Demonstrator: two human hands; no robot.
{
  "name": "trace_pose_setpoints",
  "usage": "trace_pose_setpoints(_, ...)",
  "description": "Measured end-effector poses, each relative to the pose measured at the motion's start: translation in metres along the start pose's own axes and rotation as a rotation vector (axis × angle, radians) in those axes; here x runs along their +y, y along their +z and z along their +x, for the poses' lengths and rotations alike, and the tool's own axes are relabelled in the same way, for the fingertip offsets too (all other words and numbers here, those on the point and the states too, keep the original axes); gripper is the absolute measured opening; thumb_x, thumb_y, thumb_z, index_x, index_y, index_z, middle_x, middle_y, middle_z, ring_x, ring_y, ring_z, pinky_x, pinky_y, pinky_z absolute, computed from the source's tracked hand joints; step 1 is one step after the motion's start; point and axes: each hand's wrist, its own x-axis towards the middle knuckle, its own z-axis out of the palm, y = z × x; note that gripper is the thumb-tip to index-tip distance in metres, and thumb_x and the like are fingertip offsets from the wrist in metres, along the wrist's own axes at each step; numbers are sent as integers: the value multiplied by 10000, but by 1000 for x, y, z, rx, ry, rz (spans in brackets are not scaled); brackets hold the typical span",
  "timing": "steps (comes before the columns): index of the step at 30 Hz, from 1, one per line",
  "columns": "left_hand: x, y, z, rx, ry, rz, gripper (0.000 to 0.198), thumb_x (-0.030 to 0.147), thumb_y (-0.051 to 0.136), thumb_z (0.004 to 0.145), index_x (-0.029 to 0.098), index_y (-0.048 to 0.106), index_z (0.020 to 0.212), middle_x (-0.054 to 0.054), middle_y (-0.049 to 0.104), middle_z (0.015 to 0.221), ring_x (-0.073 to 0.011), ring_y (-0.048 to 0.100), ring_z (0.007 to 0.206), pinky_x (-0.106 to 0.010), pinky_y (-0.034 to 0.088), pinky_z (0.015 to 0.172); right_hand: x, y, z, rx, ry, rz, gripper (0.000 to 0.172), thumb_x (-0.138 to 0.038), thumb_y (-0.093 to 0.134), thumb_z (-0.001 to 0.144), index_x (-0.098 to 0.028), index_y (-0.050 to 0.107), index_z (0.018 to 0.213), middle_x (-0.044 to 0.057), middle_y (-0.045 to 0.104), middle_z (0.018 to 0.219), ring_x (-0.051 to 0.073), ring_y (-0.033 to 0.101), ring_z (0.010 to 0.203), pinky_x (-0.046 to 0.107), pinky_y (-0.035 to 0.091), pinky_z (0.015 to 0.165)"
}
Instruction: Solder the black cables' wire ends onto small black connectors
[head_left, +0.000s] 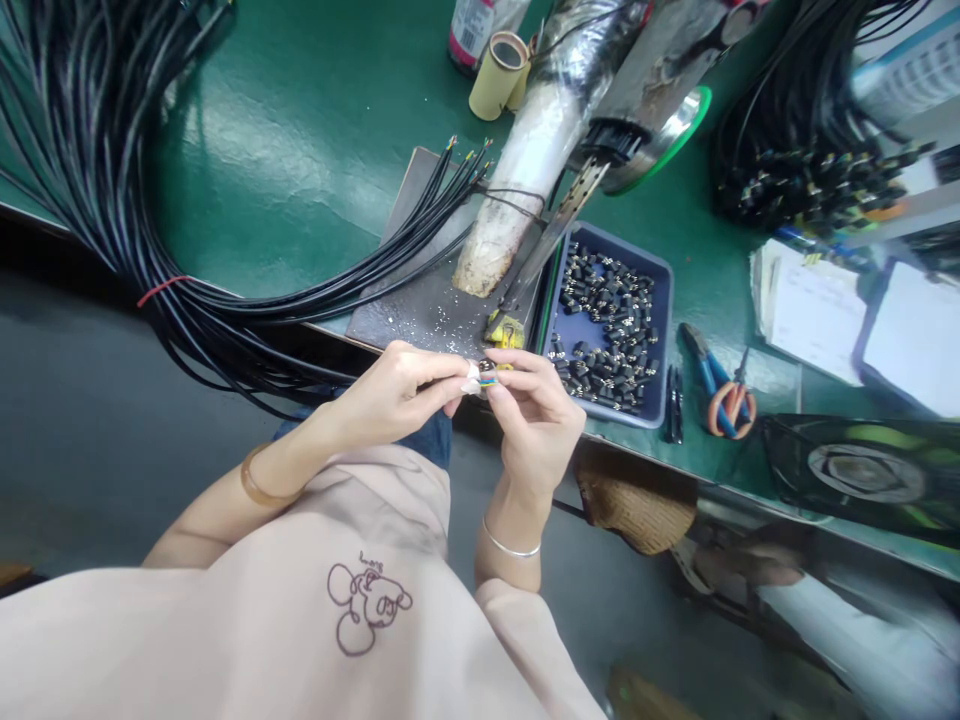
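At the table's front edge my two hands meet, fingertips almost touching. My left hand (390,395) is closed in a pinch on a small white piece (471,380), possibly tape or tissue. Between the thumb and fingers of my right hand (536,405) sits a small connector with coloured wires (487,376), its far end partly covered by the fingers. Just behind them lies a yellow object (506,332) at the tip of a metal holder. A blue tray (667,330) of many small black connectors stands right of my right hand.
Black cables (247,315) in a large bundle sweep in from the left, stripped ends on a grey board (375,310). A foil-wrapped duct (510,180) hangs above. Pliers (701,360), scissors (731,408), papers (810,315) and a fan (862,475) lie right. Another person's arm (840,630) shows lower right.
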Motion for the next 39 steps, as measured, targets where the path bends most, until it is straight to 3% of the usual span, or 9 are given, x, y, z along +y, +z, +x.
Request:
trace_pose_setpoints(6,0,-1,-1,-24,-11,-11,361,178,531,989,166,596,634,22,629,582,-71,508,504,-191,416,575,-1,-4,1,-32,-33,-82,58,-271,732,888,-273,782,858,34,793,980,193,762,895,333,653,708)
trace_pose_setpoints(13,-9,0,-2,-38,-20,28,352,193,548,976,165,589,627,33,589,546,-75,470,482,-199,382,540,-16,-11,2,-139,-125,-341,110,-187,683,925,-255,765,898,38,803,1027,194,767,941,357,663,822)
trace_pose_setpoints(16,-13,4,-4,-36,-11,102,320,197,547,983,164,615,672,34,606,564,-80,482,487,-201,391,548,-19,-7,-1,-127,-132,-383,138,-142,664,915,-245,754,896,36,799,1030,181,764,951,328,662,812)
trace_pose_setpoints(21,-15,18,-8,173,155,290,160,171,564,1001,151,689,903,-54,772,841,-132,686,710,-218,513,689,-16,3,-4,39,-8,-262,106,-173,678,880,-244,753,856,39,782,993,179,761,902,300,654,705)
trace_pose_setpoints(24,-15,26,-10,283,293,346,141,160,574,1006,149,696,937,-67,779,838,-142,707,731,-230,538,721,-14,7,-6,105,30,-135,77,-187,705,869,-237,749,831,35,776,991,168,762,861,296,653,709)
trace_pose_setpoints(26,-14,29,-10,327,302,331,164,192,558,1021,158,691,931,-69,781,832,-147,712,725,-242,547,728,-12,11,-8,130,42,-67,78,-184,708,872,-228,739,815,35,773,1012,161,765,842,298,658,718)
trace_pose_setpoints(30,-10,24,-11,256,69,108,264,193,535,1008,170,591,751,-12,697,692,-100,619,601,-202,489,618,-9,22,-15,219,-73,-202,70,-168,705,893,-221,747,874,37,767,1052,173,769,931,326,670,780)
trace_pose_setpoints(34,-7,11,-9,114,-238,-315,309,271,559,980,170,527,690,46,533,539,-59,457,480,-178,379,502,-6,29,-18,235,-249,-369,120,-126,713,895,-230,760,932,27,772,1048,174,765,961,350,670,841)
trace_pose_setpoints(39,-7,2,-5,44,-368,-560,349,427,678,913,163,561,716,45,543,506,-48,407,443,-176,330,460,-2,25,-13,322,-250,-286,126,-171,655,962,-241,743,1017,35,755,1035,192,764,964,387,686,814)
